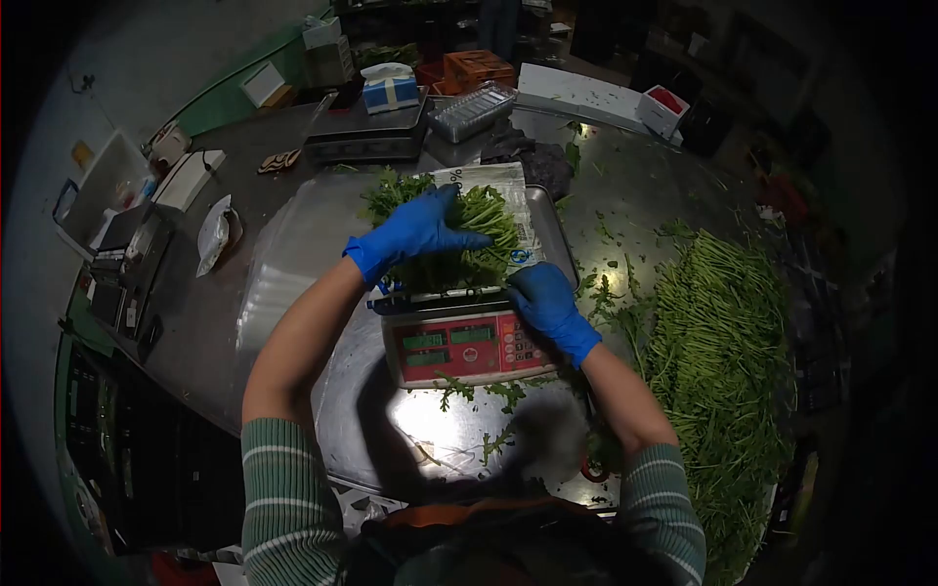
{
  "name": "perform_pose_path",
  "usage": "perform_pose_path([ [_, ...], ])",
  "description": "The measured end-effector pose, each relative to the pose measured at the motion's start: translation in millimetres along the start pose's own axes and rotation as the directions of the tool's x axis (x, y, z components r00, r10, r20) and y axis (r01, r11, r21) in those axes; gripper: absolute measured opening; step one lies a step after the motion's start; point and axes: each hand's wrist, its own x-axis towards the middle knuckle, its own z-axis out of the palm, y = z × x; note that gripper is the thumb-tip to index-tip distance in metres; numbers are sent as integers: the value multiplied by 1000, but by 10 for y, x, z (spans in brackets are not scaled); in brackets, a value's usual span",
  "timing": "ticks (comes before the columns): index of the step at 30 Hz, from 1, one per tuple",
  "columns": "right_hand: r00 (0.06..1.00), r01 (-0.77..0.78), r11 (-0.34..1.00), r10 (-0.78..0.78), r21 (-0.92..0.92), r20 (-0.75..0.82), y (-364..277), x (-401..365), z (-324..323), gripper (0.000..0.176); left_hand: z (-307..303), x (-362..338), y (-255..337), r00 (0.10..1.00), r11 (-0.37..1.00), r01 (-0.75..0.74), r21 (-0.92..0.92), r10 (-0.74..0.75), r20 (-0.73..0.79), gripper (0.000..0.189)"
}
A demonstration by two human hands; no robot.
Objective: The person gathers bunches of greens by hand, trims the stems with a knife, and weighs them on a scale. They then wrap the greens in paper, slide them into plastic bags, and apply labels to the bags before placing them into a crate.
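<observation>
Glossy metal table (293, 244), matt rubbery gloves (415, 230)

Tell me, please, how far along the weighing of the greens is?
Done: one bunch lies on a printed bag on the scale, whose display is lit. In hand: the left hand rests on the bunch, the right hand is at its stem end. Left: a large pile of greens lies on the table to the right; no finished packs show.

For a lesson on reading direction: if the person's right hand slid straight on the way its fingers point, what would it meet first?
The right hand points up-left over the scale. It would first meet the bunch of greens, and may be touching them now.
</observation>
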Motion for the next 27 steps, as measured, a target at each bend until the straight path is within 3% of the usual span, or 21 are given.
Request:
perform_pose_path([
  [1,999,23,1000,-23,-4,-47,-70,3,-79,13,118,-19,8,984,996,28,-81,-13,176,90],
  [3,993,57,998,-59,-22,-105,-122,88,-309,12,654,-139,-204,941,901,-322,291,338,-6,82],
  [4,977,103,992,-115,-76,-181,-141,114,-434,12,605,-148,-64,939,897,-327,296,345,-9,82],
  [6,954,122,984,-152,-130,-257,-117,143,-516,13,549,-139,183,951,979,-199,36,184,250,69],
  [8,954,74,992,-101,-106,-281,-22,268,-573,13,548,94,69,956,988,-154,-15,153,252,62],
  [9,981,-51,998,41,-46,-190,130,298,-457,19,566,215,6,962,993,-106,-57,117,246,55],
  [10,970,-208,978,207,6,-130,300,261,-199,22,613,324,-36,985,985,9,-172,22,174,49],
  [11,930,-358,932,361,48,-74,408,246,-26,26,617,424,-14,985,987,-21,-162,48,166,49],
  [12,906,-419,905,422,75,-32,402,270,-32,29,622,501,30,998,999,-43,17,43,48,49],
  [14,890,-456,890,456,-4,8,342,304,-80,29,676,680,36,980,947,-119,297,160,-117,55],
  [15,883,-469,883,469,21,-7,409,280,6,31,788,775,-65,975,941,-140,308,185,-122,55],
  [17,880,-476,880,476,13,-14,358,286,-40,31,1141,958,-403,841,883,-82,462,310,-443,59],
  [18,879,-478,879,478,7,3,332,286,-61,31,1284,1031,-589,969,955,73,288,1,-247,64],
  [20,866,-499,866,499,-23,-4,416,273,33,31,921,846,-159,981,940,193,281,-176,-85,63],
  [21,865,-502,865,502,-9,10,398,282,3,31,866,843,-107,971,914,241,327,-228,-77,59],
  [23,863,-505,863,505,9,15,379,294,-26,31,662,662,42,995,927,80,366,-96,26,56],
  [24,883,-469,882,470,42,-9,379,290,-25,31,587,602,70,980,934,50,354,-114,164,61],
  [25,899,-433,898,436,75,-31,376,282,-21,31,511,476,147,980,932,45,360,-111,165,61],
  [27,898,-435,898,438,60,-50,361,271,-3,30,438,155,269,935,722,-354,594,292,203,66],
])
